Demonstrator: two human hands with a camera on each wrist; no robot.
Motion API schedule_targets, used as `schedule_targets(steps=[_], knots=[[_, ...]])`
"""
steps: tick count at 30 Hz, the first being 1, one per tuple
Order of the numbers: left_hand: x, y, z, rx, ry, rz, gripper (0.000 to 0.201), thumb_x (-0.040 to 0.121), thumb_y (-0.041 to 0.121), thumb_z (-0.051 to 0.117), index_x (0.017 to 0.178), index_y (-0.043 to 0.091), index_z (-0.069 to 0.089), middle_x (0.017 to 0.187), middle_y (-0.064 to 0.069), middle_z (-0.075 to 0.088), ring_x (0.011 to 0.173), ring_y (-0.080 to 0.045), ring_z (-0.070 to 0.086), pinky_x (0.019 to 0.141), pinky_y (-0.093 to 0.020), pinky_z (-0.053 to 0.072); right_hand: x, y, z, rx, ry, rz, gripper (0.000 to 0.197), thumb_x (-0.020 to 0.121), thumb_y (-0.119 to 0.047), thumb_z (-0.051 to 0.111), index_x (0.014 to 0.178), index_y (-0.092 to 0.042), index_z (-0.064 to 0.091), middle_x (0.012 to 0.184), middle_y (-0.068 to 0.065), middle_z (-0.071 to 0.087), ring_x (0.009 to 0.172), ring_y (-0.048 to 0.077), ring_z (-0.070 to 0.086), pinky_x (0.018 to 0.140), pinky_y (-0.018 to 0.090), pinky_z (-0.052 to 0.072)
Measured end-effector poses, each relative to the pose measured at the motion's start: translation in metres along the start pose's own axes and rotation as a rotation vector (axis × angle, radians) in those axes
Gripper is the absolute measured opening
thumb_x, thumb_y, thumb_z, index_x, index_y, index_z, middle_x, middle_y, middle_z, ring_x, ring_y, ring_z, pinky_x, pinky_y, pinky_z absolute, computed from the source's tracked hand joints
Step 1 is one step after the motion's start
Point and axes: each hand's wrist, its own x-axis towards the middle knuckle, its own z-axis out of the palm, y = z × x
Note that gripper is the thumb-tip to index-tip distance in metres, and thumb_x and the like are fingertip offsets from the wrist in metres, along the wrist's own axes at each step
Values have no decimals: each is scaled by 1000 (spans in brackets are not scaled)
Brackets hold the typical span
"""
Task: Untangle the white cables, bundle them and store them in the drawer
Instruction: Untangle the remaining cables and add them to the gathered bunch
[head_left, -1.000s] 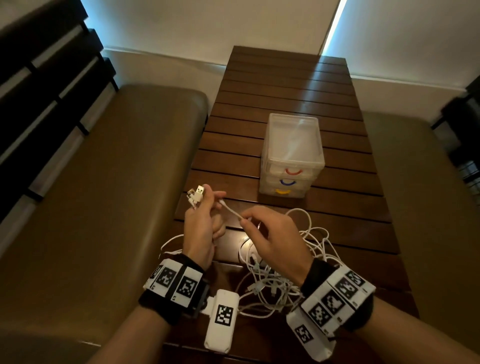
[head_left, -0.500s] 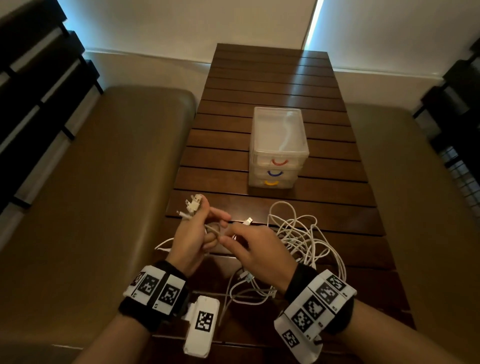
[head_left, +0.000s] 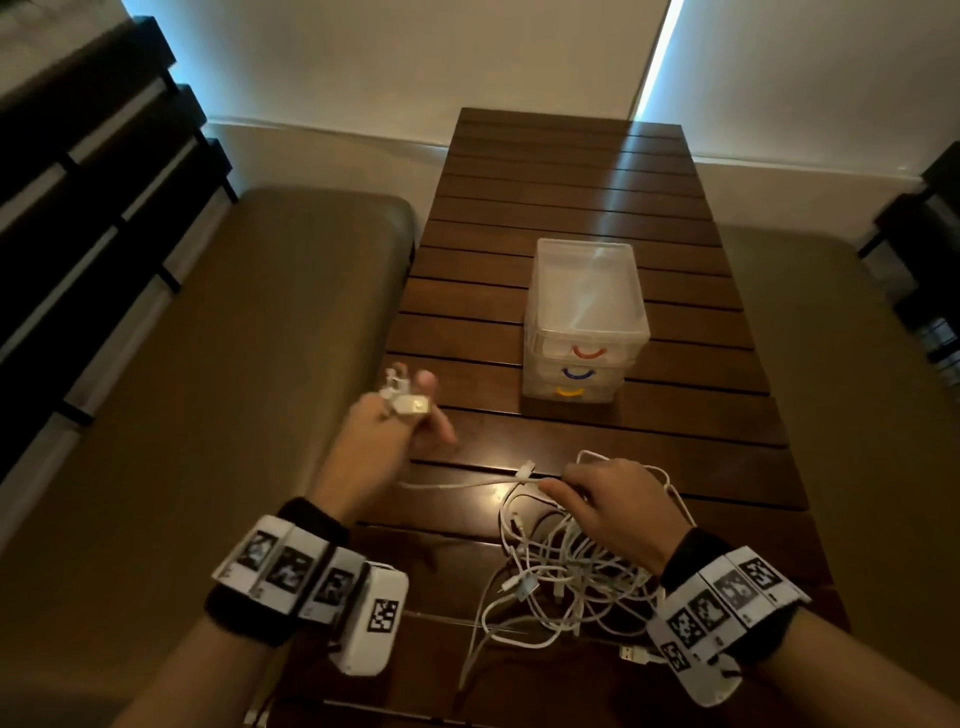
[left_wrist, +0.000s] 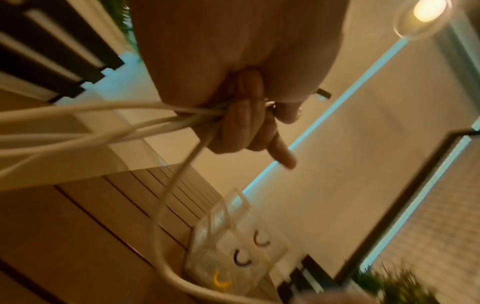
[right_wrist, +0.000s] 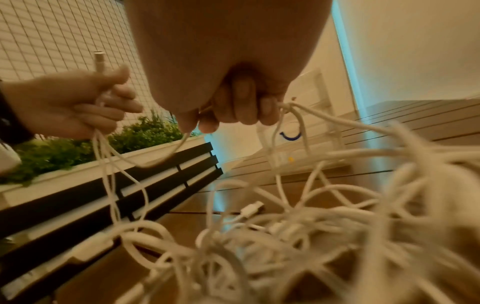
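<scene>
A tangle of white cables (head_left: 561, 577) lies on the near end of the dark slatted table (head_left: 571, 171). My left hand (head_left: 400, 421) is raised over the table's left edge and grips several cable ends, their plugs (head_left: 402, 397) sticking up past my thumb. Those strands (left_wrist: 155, 121) run out of its curled fingers (left_wrist: 241, 127). My right hand (head_left: 597, 486) pinches cable strands (right_wrist: 293, 111) at the top of the tangle, and one cable (head_left: 467, 484) stretches between both hands. Beyond stands the clear three-drawer box (head_left: 584, 325), its drawers closed.
Olive cushioned benches (head_left: 234, 389) flank the table on both sides. A dark slatted backrest (head_left: 93, 208) runs along the left. A planter with green plants (right_wrist: 135, 133) shows in the right wrist view. A loose USB plug (head_left: 636, 654) lies near my right wrist.
My hands have drawn apart: the left moved up and left with the plugs, the right moved right and down onto the tangle. The cable between them now runs stretched out.
</scene>
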Motion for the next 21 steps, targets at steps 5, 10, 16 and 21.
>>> schedule_targets(steps=[5, 10, 16, 21], knots=[[0, -6, 45, 355, -191, 137, 34, 99, 44, 41, 111, 34, 71, 105, 6, 72, 99, -8, 65, 87, -28, 50, 16, -30, 1, 52, 81, -105, 43, 95, -57, 36, 73, -25, 54, 58, -9, 54, 54, 16, 53, 52, 26, 26], [0, -9, 63, 667, -337, 98, 29, 91, 21, 47, 63, 17, 54, 67, 0, 60, 67, -22, 57, 56, -29, 39, 16, -36, -1, 22, 123, -127, 44, 91, -52, 35, 98, -22, 66, 68, -3, 66, 61, 20, 61, 53, 28, 33], [0, -5, 42, 595, -258, 129, 34, 92, 14, 54, 63, 27, 65, 75, 10, 69, 69, -10, 63, 61, -27, 46, 10, -19, 0, 108, 48, -75, 56, 95, -65, 19, 77, -24, 52, 58, -12, 45, 54, 10, 47, 53, 28, 30], [12, 7, -10, 170, 153, 28, 37, 93, -1, 48, 79, 29, 64, 85, 16, 62, 77, 3, 58, 63, -11, 41, 4, 21, -4, 202, 5, 96, 44, 94, -58, 26, 67, -28, 43, 56, -8, 48, 53, 11, 48, 55, 33, 35]])
